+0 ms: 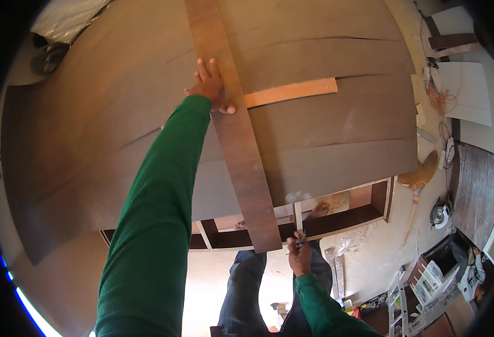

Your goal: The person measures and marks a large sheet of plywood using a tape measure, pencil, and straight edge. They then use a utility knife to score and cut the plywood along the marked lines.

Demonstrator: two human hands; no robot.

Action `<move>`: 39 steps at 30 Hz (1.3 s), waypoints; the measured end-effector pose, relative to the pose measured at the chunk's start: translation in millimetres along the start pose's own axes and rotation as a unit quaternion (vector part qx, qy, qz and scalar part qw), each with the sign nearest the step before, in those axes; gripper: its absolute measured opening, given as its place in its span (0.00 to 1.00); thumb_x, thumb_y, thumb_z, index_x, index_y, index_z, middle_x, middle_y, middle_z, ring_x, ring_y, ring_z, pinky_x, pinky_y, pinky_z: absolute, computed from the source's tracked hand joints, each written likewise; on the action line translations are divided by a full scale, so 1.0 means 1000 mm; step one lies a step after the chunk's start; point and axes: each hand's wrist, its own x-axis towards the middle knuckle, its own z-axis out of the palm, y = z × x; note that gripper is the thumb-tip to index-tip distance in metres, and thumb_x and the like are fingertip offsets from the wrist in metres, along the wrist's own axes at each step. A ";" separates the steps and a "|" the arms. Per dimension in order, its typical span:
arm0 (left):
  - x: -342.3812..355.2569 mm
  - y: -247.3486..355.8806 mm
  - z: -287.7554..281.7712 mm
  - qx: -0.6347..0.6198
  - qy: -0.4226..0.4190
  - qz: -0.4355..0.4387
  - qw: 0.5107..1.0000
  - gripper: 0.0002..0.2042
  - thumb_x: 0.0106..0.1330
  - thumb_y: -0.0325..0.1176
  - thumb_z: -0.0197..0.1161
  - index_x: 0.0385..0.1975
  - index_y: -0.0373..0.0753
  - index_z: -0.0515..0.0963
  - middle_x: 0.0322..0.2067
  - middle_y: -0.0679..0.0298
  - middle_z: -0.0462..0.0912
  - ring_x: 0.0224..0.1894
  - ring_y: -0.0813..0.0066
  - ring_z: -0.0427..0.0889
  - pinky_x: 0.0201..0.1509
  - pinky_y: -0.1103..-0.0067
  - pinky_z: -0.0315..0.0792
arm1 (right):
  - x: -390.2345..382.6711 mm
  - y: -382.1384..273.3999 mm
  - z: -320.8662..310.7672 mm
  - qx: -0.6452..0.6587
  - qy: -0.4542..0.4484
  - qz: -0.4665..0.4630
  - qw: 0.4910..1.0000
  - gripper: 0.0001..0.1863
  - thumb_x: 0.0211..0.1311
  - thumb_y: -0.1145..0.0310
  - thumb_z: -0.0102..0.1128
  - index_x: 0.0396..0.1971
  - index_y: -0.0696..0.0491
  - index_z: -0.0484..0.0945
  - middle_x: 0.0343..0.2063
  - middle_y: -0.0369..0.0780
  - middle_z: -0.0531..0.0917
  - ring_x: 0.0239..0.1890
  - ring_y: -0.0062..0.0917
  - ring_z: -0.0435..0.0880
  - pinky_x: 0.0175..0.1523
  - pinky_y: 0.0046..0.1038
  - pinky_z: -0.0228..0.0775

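Observation:
My left hand [209,87] lies on a long narrow brown board [244,163], its fingers spread and reaching over the board's left edge. Beneath that board are wide brown panel sheets [325,123], with their edges overlapping. The board's near end juts past the sheets and over an open wooden frame [342,219]. Close to that end, my right hand [299,259] is closed around a small dark tool, whose kind I cannot make out. A short orange-brown strip [292,92] rests on the sheets, right of the board.
A broom [415,196] and a circular saw [440,214] are on the floor at the right. Farther down stands a metal stepladder [399,300]. Tangled cords [441,101] lie by the far right wall. Plastic wrapping [67,19] shows at the upper left.

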 end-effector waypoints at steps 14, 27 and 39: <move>-0.001 0.012 -0.009 0.052 -0.012 0.000 0.999 0.76 0.42 0.52 0.87 0.77 0.27 0.29 0.77 0.32 0.25 0.81 0.38 0.32 0.72 0.50 0.67 | 0.086 -0.312 -0.023 0.119 -0.141 -0.005 0.983 0.22 0.79 0.48 0.50 0.49 0.54 0.70 0.26 0.34 0.73 0.21 0.16 0.74 0.25 0.24 0.74; -0.004 0.014 -0.027 0.051 -0.039 0.017 0.998 0.76 0.39 0.50 0.88 0.75 0.23 0.30 0.74 0.26 0.24 0.79 0.31 0.30 0.68 0.53 0.73 | 0.209 -0.408 0.074 -0.080 -0.065 -0.250 0.963 0.19 0.79 0.57 0.48 0.38 0.60 0.68 0.26 0.51 0.80 0.24 0.44 0.81 0.31 0.41 0.75; 0.001 0.012 -0.026 0.014 -0.046 0.025 0.999 0.77 0.39 0.45 0.89 0.75 0.24 0.28 0.74 0.27 0.20 0.79 0.32 0.27 0.66 0.46 0.73 | 0.236 -0.468 0.110 -0.153 -0.077 -0.237 0.956 0.19 0.79 0.62 0.47 0.44 0.67 0.71 0.40 0.65 0.83 0.47 0.61 0.83 0.52 0.53 0.74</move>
